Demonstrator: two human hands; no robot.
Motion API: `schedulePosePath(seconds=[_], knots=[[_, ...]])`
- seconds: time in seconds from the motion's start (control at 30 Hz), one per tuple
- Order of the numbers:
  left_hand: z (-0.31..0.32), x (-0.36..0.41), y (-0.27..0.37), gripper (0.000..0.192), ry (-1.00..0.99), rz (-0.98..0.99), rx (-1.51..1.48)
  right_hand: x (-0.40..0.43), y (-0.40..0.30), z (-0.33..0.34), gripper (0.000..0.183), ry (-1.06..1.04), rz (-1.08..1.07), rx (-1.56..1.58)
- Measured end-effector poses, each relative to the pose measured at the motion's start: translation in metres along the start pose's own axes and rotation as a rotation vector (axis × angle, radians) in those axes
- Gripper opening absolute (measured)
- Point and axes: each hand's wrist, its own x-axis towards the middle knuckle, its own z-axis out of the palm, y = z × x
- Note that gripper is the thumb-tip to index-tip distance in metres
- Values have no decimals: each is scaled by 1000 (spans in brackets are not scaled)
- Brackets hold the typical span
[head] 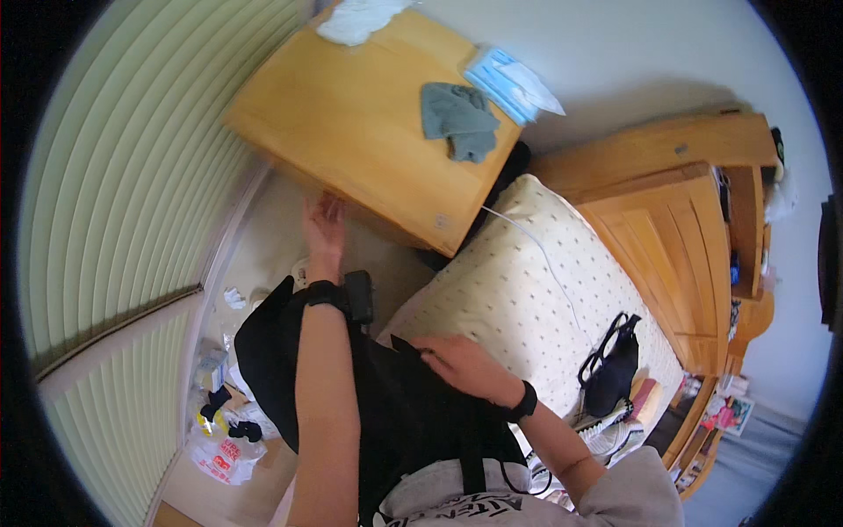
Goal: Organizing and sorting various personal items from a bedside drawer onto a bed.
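Note:
My left hand (326, 227) reaches to the front edge of a light wooden cabinet (342, 112). Its fingertips are blurred and partly hidden at that edge, so a grip cannot be made out. A black band (324, 294) circles the left wrist, with a black box-shaped object (359, 296) beside it. Over the black cloth (408, 402) on my lap lies my right hand (471, 365), back upward, its fingers partly hidden. On the cabinet top are a crumpled grey-green cloth (461, 118), a blue tissue pack (504, 82) and a white plastic bag (361, 20).
To the right, a mattress with a patterned cream cover (507, 277) bears a thin white cable (550, 263) and a black bra (612, 375). Behind it rises a wooden headboard (658, 257). Pale slatted blinds (145, 165) line the left; plastic bags (227, 454) and black socks (245, 431) lie below them.

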Motion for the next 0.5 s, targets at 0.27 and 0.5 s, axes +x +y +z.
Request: schedulePosePath(seconds=[0.27,0.5], knots=[[-48,-16,0,38,98,-30,293,-55,59,-86,30,352,631,-79],[20,-129,-8,41,-419,194,514,-152,118,-76,72,839,233,-162]])
